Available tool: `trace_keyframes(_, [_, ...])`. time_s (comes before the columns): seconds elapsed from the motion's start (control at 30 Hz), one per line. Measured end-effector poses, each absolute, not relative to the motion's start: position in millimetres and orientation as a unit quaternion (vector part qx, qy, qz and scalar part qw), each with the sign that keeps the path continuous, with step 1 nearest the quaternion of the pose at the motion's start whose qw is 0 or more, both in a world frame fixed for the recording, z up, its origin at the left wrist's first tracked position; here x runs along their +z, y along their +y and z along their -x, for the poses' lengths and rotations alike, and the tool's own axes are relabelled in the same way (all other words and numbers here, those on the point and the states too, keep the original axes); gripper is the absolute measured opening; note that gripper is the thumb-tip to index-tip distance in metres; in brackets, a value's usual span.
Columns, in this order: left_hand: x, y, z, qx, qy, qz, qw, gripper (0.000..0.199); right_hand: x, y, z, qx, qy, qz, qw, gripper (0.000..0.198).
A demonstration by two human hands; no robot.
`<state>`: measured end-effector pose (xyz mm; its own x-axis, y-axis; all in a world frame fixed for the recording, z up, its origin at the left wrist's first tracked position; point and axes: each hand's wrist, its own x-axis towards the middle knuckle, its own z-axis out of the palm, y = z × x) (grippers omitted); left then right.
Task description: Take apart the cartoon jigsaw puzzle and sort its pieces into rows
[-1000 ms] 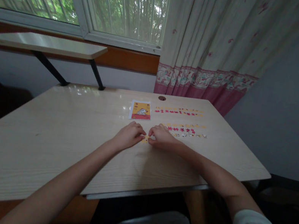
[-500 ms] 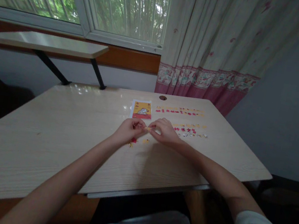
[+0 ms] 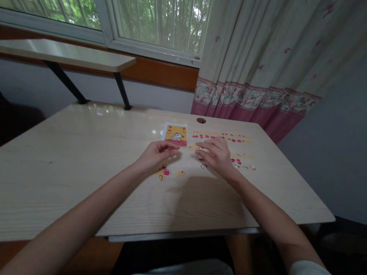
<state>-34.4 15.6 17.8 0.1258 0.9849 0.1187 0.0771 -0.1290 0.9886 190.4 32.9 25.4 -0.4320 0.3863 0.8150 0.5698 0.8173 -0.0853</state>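
Observation:
My left hand [image 3: 160, 154] is above the table just in front of a picture card [image 3: 176, 135], its thumb and fingers drawn together. Whatever lies between its fingertips is too small to make out. To the right, my right hand [image 3: 216, 155] hovers over the rows of jigsaw pieces with thumb and fingers apart. Yellow shows in the gap between them, where a row of yellow pieces [image 3: 247, 156] runs behind. Red pieces [image 3: 236, 161] lie beside that hand, partly covered. Below my left hand rest a few red and yellow pieces [image 3: 165, 171] and a separate yellow piece [image 3: 180, 173].
Farther back on the table [image 3: 76, 161] are two more rows, one of red pieces [image 3: 205, 136]. A round cable hole [image 3: 201, 120] is near the back edge. A raised shelf [image 3: 59, 52] stands at the back left, beneath the window; a curtain [image 3: 255, 50] hangs behind.
My hands were together at a small yellow piece and are now apart. The right hand has moved right and away, its fingers spreading; the left has stayed nearly in place.

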Motion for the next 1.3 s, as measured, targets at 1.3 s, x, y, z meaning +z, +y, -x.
trace_keyframes(1.3, [22,26,89,0.137,0.5,-0.848,0.113,0.028,53,81,-353,0.102,-0.783,0.563,0.244,0.037])
